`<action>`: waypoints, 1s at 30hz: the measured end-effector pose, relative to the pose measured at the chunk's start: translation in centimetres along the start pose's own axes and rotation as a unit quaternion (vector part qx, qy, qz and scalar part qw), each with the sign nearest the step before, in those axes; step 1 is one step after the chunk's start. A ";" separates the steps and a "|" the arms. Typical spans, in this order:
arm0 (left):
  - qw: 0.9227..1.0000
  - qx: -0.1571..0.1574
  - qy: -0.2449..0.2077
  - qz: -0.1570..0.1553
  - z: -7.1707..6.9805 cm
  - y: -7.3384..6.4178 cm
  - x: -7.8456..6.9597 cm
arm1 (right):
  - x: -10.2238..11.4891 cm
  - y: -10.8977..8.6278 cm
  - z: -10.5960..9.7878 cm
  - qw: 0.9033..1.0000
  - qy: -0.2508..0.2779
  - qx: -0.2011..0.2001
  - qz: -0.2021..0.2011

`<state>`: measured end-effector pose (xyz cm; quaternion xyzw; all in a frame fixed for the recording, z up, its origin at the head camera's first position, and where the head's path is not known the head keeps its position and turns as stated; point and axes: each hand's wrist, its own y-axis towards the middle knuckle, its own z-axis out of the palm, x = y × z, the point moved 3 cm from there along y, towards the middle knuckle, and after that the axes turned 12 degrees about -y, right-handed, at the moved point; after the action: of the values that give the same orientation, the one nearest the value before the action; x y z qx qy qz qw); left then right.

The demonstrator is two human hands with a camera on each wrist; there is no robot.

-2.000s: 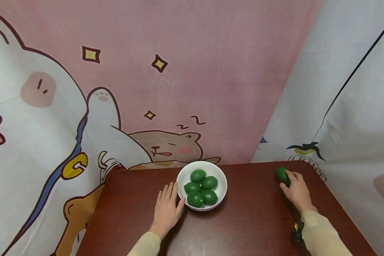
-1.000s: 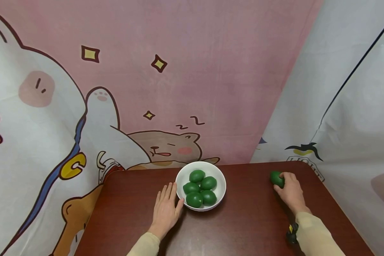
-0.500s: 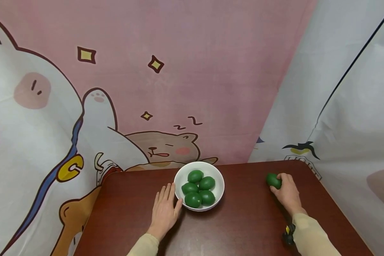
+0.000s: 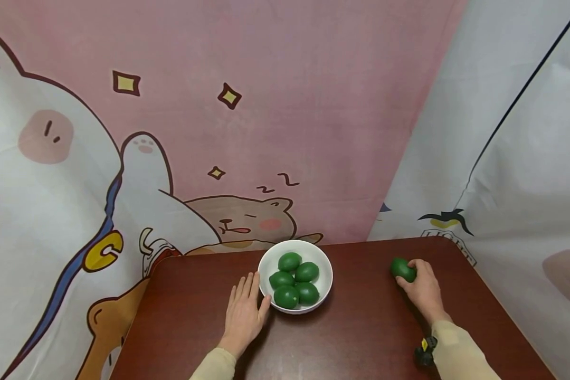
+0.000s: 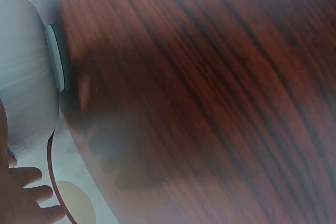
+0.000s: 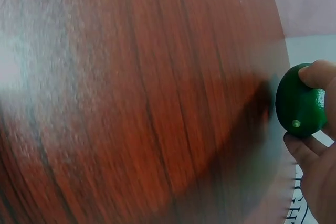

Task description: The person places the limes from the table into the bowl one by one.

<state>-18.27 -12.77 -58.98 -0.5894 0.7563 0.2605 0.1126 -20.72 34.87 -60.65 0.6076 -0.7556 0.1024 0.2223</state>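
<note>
A white bowl (image 4: 326,282) stands near the table's far edge with several green limes (image 4: 290,262) in it. Against the bowl's left side, my left hand (image 4: 244,316) touches the rim with straight fingers. In the left wrist view the fingers (image 5: 37,192) show at the lower left beside the bowl's white outer wall (image 5: 26,72). Off to the right, my right hand (image 4: 425,290) grips another green lime (image 4: 402,269) between thumb and fingers. The right wrist view shows that lime (image 6: 299,100) pinched at the right edge, its pale stem spot facing the camera.
The dark red-brown wooden table (image 4: 351,338) has rounded far corners. Behind it hangs a pink and white cloth (image 4: 323,105) printed with cartoon animals. A dark watch-like device (image 4: 425,351) sits at the right wrist, by the pale sleeve (image 4: 461,351).
My right hand has carried the lime leftward from the table's far right corner. The left hand stays by the bowl, and the whole head view has shifted slightly.
</note>
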 end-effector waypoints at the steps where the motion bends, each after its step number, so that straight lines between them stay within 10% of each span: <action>1: 1.000 -0.002 0.000 0.002 0.0 0.0 0.0 | 0.2 -0.1 0.0 1.000 0.003 -0.004 -0.001; 30: 1.000 -0.004 -0.001 0.006 0.0 0.0 0.0 | 4.0 -0.9 -0.1 0.992 0.088 -0.073 -0.048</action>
<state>-18.23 -12.74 -58.96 -0.5854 0.7585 0.2649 0.1089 -20.51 31.17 -58.85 0.6140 -0.7087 0.0891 0.3360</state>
